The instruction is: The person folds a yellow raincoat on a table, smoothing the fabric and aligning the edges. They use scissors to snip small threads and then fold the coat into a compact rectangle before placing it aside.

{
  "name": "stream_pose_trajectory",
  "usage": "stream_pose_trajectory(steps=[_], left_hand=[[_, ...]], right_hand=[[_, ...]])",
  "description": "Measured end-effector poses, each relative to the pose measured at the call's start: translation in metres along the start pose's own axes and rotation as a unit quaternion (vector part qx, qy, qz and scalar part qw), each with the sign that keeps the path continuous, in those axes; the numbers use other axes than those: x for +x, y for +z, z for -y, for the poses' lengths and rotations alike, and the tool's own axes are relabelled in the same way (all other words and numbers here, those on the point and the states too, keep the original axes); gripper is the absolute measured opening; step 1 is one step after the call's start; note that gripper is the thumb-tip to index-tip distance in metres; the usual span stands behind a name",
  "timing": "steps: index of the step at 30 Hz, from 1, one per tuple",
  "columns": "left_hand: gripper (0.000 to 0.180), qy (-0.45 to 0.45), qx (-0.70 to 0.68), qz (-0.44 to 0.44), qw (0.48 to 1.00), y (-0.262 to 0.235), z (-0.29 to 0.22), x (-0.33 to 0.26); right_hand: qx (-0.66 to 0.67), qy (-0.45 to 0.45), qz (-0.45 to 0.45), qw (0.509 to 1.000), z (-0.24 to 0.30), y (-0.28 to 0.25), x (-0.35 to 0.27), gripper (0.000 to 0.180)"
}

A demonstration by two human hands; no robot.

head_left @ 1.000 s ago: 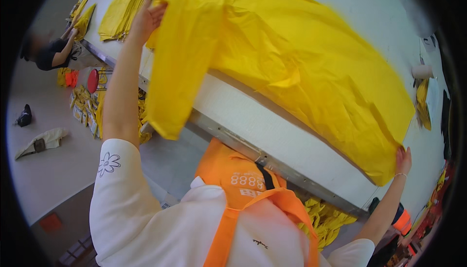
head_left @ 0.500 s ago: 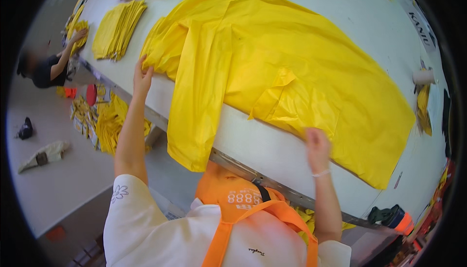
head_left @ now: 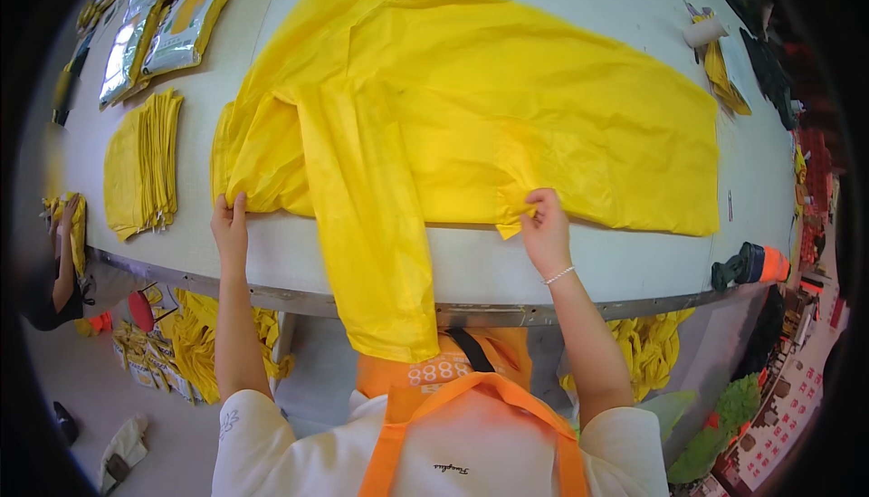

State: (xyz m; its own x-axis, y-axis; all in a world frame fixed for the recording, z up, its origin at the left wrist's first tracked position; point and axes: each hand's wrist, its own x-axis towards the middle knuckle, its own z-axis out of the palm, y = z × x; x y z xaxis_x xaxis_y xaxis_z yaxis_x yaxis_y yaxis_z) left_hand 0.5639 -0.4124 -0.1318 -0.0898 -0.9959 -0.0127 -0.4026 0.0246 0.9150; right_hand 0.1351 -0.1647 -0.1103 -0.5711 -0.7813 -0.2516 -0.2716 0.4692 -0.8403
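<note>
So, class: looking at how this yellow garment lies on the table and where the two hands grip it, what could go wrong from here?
1. One sleeve hangs over the table edge; its weight might drag the yellow garment askew.
2. The right hand pinches a small bunch of the hem, and the left hand holds only a corner, so creases could get pressed in.
3. The stack of folded yellow pieces lies close by the left hand; a wide sweep might disturb it.

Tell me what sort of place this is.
Probably a garment packing workshop: a yellow raincoat spread on a long white table, a stack of folded yellow pieces, and flat packaged ones beside it.
</note>
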Motion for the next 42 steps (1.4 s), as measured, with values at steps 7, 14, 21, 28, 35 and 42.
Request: stream_pose_trajectory(steps=[7,14,21,28,35,42], left_hand=[[0.024,0.002,0.018,-0.043,0.999,-0.014,-0.009,0.010],[0.018,0.073,0.050,-0.006,0.996,-0.027,0.025,0.022],[0.015,0.007,0.049,0.010,0.999,-0.029,0.009,0.021],[0.011,0.062,0.047,-0.030,0.996,-0.032,0.022,0.011],[0.028,0.089,0.334,-0.034,0.938,-0.028,0.016,0.010],[0.030,0.063,0.429,-0.076,0.898,-0.028,0.038,0.013]], right_hand=[[0.619,0.151,-0.184,0.748,0.018,0.040,-0.010,0.040],[0.204,0.085,-0.146,0.964,-0.020,0.041,-0.022,0.029],[0.117,0.084,-0.078,0.987,-0.026,0.015,-0.018,0.009],[-0.144,-0.021,-0.196,0.970,-0.039,-0.018,-0.009,0.007],[-0.539,0.012,-0.079,0.839,0.019,-0.006,0.037,0.059],[-0.500,0.110,-0.154,0.845,-0.077,-0.003,-0.012,0.066]])
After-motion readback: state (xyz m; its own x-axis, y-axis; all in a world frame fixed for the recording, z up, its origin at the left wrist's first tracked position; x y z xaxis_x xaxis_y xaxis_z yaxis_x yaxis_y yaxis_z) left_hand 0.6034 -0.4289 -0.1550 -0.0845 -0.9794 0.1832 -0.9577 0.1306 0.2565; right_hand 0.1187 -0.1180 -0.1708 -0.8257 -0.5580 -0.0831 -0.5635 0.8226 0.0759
